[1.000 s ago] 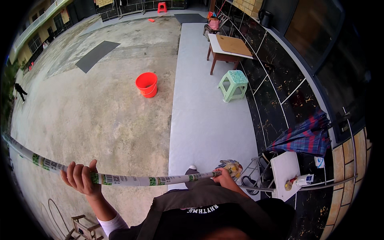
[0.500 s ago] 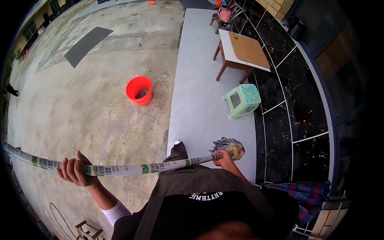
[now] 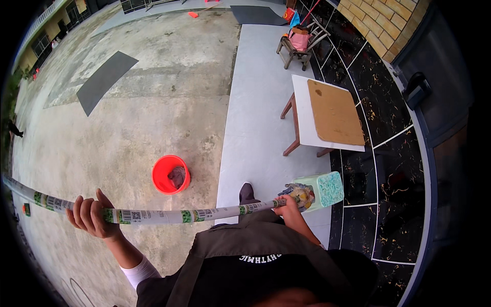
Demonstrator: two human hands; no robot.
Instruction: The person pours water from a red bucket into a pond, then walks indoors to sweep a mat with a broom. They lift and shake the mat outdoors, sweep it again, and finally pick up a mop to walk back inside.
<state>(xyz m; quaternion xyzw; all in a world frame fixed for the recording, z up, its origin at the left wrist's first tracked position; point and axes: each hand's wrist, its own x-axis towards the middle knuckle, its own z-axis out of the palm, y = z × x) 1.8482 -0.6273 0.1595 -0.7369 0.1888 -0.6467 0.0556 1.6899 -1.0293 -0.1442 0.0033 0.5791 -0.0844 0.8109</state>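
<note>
A long mop lies level across my front, its pole (image 3: 199, 214) sheathed in white printed film with green patches. At the left, my left hand (image 3: 93, 219) is closed round the pole, the thumb pointing up. My right hand (image 3: 290, 209) grips the other end, just below the mop head (image 3: 300, 195). That head is a bundle of grey-blue and yellowish-tan strands, sticking out past my right hand. From this view it overlaps the pale green plastic stool (image 3: 329, 189); whether they touch, I cannot tell.
A red bucket (image 3: 158, 176) with a dark wet-looking cloth inside stands on the concrete, ahead to the left. Ahead right is a table (image 3: 305, 128) topped with brown board (image 3: 337, 112). Beyond it stands a chair (image 3: 291, 52) holding a pink bag. Black tiled wall (image 3: 394, 179) borders the right.
The bucket, stool and table appear nearer and lower in view, as I have moved forward. Both hands keep their hold on the mop, which stays level across my body.
</note>
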